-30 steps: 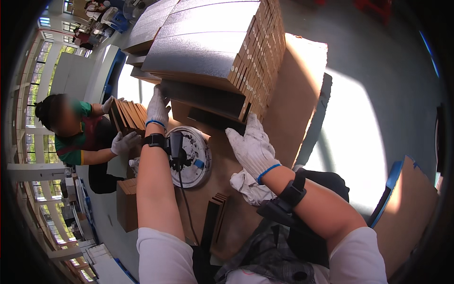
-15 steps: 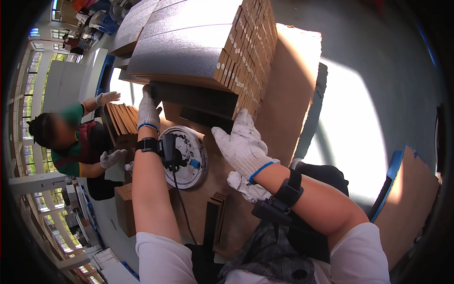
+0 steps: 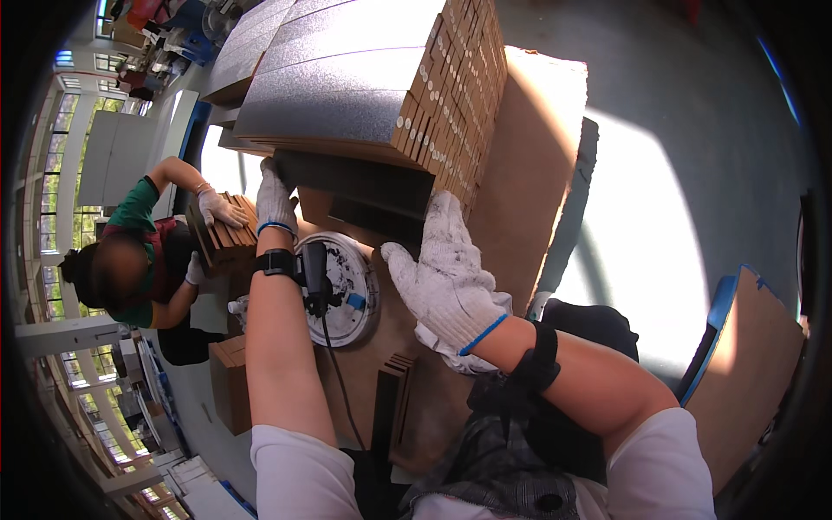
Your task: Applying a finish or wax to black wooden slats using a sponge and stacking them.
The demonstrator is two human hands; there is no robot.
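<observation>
Both my hands wear white knitted gloves. My left hand [image 3: 276, 204] lies with fingers stretched against the left end of a dark board [image 3: 355, 184], at the front of a tall stack of boards [image 3: 338, 113]. At the board's right end, my right hand [image 3: 451, 282] is open. Its fingertips point up at the stack's corner and its thumb is spread to the left; the palm and fingers are smudged dark. A second dark board [image 3: 373, 219] shows just below the first. White crumpled cloth [image 3: 464, 357] sits below my right hand.
A round white bucket [image 3: 347, 325] with dark smears stands below the stack. Several narrow boards [image 3: 394, 403] lean upright nearer me. At left, a co-worker's gloved hands [image 3: 221, 208] hold another bundle of boards [image 3: 230, 247]. A blue-edged panel [image 3: 745, 347] stands at right.
My right hand has turned slightly, its fingers now pointing more upward. My left hand stays at the board's end. The co-worker's hands have come down onto their bundle of boards.
</observation>
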